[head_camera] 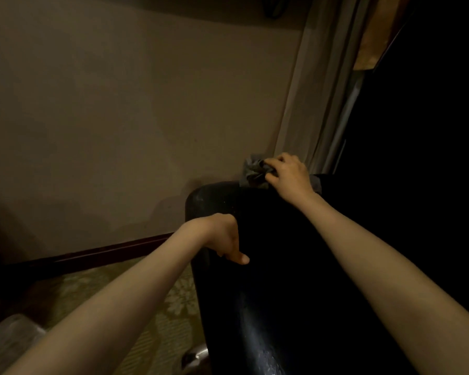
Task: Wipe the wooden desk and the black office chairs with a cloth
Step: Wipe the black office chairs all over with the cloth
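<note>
- Your right hand (pixel 290 174) was curled over a bunched grey cloth (pixel 252 171), pinching it between fingers and thumb and holding it down on the top edge of the black office chair (pixel 282 280).
- The cloth sat at the far top of the chair back, near its left corner. Most of it stuck out to the left of your knuckles, and a smaller piece showed to the right of your wrist.
- Your left hand (pixel 225 239) gripped the left edge of the chair back, lower down and well apart from the cloth. One digit lay flat on the near face, and the others went round the edge out of sight.
- Both forearms were bare and reached forward, with the chair back between them.
- A beige wall (pixel 119 104) stood behind the chair, with a pale curtain (pixel 317 90) hanging to its right.
- A dark baseboard (pixel 106 251) ran along the foot of the wall, above a patterned green carpet (pixel 157 307).
- A shiny metal part (pixel 198 355) showed low beside the chair, though it was too dim to tell exactly what it was.
</note>
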`<state>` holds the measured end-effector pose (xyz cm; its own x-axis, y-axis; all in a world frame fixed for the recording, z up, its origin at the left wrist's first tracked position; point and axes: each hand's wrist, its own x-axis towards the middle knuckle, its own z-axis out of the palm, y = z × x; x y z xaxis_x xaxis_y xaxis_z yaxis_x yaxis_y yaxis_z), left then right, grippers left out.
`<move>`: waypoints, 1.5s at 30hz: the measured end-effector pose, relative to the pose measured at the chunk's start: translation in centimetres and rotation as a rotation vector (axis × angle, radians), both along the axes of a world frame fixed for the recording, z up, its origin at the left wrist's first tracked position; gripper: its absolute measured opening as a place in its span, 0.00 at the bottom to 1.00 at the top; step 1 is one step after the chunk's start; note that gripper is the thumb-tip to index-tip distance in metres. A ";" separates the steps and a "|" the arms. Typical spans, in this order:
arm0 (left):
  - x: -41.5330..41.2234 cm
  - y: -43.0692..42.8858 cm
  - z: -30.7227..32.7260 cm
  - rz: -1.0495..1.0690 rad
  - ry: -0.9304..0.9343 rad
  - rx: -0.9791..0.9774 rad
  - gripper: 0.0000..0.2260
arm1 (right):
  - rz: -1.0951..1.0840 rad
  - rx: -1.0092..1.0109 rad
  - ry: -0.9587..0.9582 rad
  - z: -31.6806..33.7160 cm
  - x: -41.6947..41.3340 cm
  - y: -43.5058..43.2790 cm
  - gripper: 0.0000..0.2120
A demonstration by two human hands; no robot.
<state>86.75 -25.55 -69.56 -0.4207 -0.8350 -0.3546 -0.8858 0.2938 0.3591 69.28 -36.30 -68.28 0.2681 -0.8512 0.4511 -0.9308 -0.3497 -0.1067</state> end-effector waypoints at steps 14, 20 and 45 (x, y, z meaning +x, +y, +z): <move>0.6 -0.9 -0.9 -0.086 0.049 0.015 0.09 | -0.275 0.422 -0.225 0.3 2.7 -2.2 0.17; 1.4 -0.5 -1.4 -0.035 0.203 0.031 0.10 | -0.034 0.590 -0.687 1.8 5.5 -2.2 0.10; 3.6 1.8 -1.9 -0.085 0.452 0.036 0.03 | 0.314 0.679 -0.038 1.1 16.8 0.7 0.20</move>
<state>90.30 -23.79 -71.44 -0.6061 -0.7816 -0.1474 -0.6110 0.3389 0.7154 86.10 -35.56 -67.14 0.5394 -0.8315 -0.1327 -0.7894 -0.4445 -0.4235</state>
